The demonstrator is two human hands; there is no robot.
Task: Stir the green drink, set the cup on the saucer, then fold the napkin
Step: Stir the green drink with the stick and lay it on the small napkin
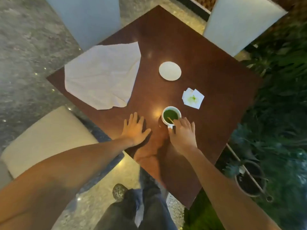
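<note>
White cup [171, 115] full of green drink; right hand [182, 136] pinches stirrer [170, 120].

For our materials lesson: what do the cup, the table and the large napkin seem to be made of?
Cup: likely glazed ceramic, being white and smooth-rimmed.
Table: dark polished wood or veneer, since it mirrors the lights.
Large napkin: probably white cloth, as it is creased and limp, though it could be paper.

A square, dark brown polished wooden bench [191, 47] stands on a grey speckled stone floor [29, 39]. Pale upholstered chairs [240, 22] surround it. Dense green plants [282, 97] and a dark round pot [250, 180] lie right. Warm light glints off the wood.
</note>
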